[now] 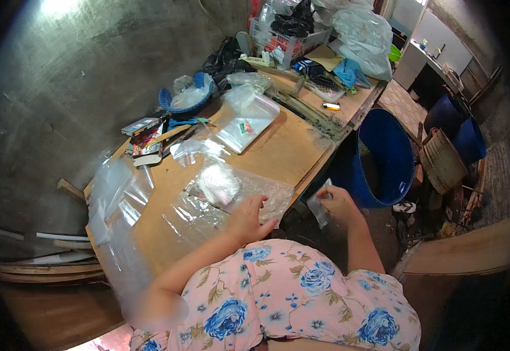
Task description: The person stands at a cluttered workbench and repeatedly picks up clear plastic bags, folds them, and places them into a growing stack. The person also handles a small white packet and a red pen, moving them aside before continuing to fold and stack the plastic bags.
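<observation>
My left hand (248,219) rests with fingers spread on a crumpled clear plastic bag (220,196) lying on the wooden table (278,152). A white packet (217,182) shows inside that bag. Out past the table's right edge, my right hand (340,203) pinches a small clear plastic pouch (320,207) that hangs down from the fingers. A white rectangular tray (249,120) with a small red and green item sits farther back on the table.
A large blue barrel (386,158) stands right of the table, with a woven basket (442,161) beyond it. Clear plastic sheets (112,199) drape the table's left end. A blue basket (185,99), small boxes (147,137), a crate (281,38) and bags crowd the far end.
</observation>
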Tool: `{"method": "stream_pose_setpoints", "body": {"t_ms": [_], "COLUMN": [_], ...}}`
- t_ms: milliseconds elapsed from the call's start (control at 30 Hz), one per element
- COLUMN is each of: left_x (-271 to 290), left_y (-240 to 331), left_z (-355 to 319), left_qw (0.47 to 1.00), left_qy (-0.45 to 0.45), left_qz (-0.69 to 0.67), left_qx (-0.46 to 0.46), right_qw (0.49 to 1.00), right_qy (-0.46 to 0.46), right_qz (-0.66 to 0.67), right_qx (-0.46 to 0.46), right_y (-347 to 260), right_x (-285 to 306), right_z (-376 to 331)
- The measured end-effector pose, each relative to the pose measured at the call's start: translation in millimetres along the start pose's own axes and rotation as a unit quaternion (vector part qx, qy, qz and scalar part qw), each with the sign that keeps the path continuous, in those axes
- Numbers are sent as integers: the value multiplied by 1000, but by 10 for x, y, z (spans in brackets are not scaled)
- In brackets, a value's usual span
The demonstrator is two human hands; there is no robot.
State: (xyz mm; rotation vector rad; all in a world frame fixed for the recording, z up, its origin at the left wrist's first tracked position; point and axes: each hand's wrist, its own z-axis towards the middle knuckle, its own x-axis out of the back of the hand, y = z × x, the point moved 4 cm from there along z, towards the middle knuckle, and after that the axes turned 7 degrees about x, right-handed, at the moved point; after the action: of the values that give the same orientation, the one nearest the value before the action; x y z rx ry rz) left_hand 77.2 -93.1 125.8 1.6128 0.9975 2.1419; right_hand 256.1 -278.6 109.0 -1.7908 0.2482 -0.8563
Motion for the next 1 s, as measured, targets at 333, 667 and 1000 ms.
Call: {"method": "stream_pose_setpoints", "body": {"t_ms": [333, 667, 1000], "left_x": [-331, -106, 361], "left_y": [-421, -387, -457], "left_z": [0, 72, 171], "left_qw": [982, 989, 978], "left_qy": [-118, 44, 201], "left_qz": [137, 142, 38], "left_qx": [55, 7, 30], "right_qw": [967, 868, 807], "right_qy": [-118, -328, -215], "right_qz": [225, 334, -138], "right_qx": [13, 165, 533], "right_y": [442, -166, -873], "right_x": [-1385, -1972, -1984], "right_z": [536, 1347, 1513]}}
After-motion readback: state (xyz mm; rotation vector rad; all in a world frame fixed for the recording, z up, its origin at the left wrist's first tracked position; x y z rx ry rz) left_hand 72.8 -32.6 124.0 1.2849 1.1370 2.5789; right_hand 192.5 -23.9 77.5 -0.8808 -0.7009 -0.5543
